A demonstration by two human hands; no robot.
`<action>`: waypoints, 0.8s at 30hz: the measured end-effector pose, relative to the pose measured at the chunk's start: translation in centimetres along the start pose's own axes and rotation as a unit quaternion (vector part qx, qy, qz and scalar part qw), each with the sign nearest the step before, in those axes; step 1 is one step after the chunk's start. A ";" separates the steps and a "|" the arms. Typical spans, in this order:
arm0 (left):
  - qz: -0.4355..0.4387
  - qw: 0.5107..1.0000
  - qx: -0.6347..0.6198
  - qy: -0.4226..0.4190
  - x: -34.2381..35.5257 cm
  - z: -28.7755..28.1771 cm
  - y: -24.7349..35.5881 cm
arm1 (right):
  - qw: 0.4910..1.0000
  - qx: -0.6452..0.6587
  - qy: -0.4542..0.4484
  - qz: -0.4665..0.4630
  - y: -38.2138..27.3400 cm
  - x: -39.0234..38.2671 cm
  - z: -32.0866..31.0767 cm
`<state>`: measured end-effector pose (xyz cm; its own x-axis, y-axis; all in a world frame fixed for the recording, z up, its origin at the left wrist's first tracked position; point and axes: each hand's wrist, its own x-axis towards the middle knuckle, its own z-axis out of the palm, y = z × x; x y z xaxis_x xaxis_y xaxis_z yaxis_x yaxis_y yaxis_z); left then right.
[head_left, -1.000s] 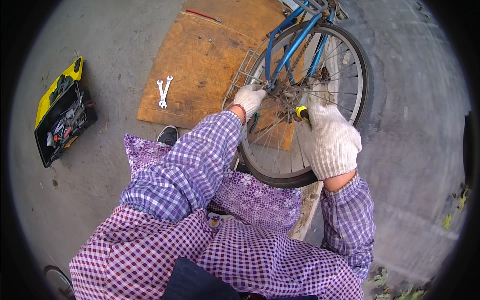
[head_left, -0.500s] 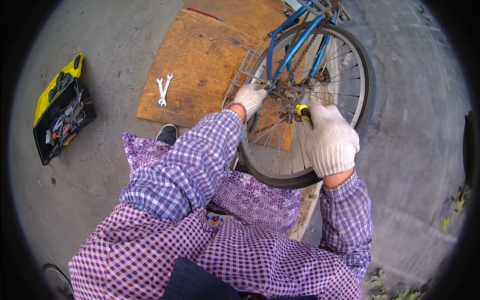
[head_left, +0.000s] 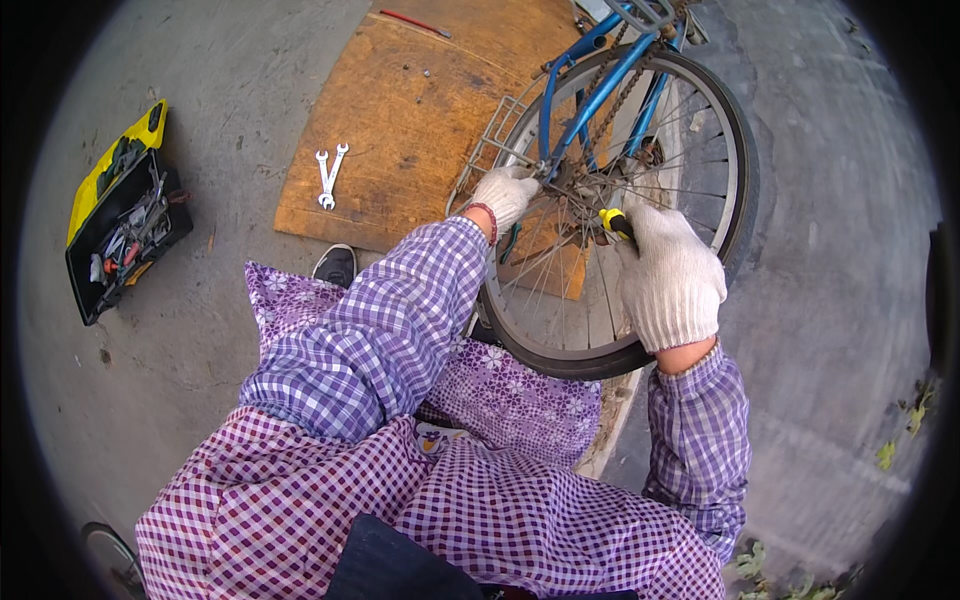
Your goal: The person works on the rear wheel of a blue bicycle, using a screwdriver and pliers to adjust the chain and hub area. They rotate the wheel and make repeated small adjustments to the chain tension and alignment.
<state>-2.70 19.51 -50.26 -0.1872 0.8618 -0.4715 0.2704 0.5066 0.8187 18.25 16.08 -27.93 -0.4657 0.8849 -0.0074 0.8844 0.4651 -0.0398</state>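
A blue bicycle frame [head_left: 602, 98] with its spoked rear wheel [head_left: 566, 356] lies in front of me. My left hand [head_left: 503, 198], in a white knit glove, is closed at the frame's end near the wheel's hub; its fingertips and what they grip are hidden. My gloved right hand [head_left: 672, 278] is closed round a tool with a yellow and black handle [head_left: 614, 221], held over the spokes just right of the hub. The tool's working end cannot be made out. A wire rack [head_left: 494, 135] sits beyond my left hand.
Two open-ended wrenches [head_left: 328, 178] lie on a brown wooden board [head_left: 360, 130], with a thin red tool [head_left: 414, 22] at its far edge. At far left an open black and yellow toolbox [head_left: 130, 215] holds several tools. My shoe [head_left: 337, 265] rests by the board.
My right hand and the yellow and black tool have shifted slightly to the right. The left hand stays at the hub, and the whole view has moved a little.
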 end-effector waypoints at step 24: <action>0.002 0.999 0.015 -0.032 -0.7 -0.4 1.1 | 0.999 0.034 0.011 0.008 -0.2 -1.1 -0.2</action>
<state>-2.68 19.45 -48.87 -0.1260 0.8632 -0.4889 0.2994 0.5030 0.8108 18.60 14.98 -27.67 -0.4508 0.8925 0.0142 0.8866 0.4496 -0.1083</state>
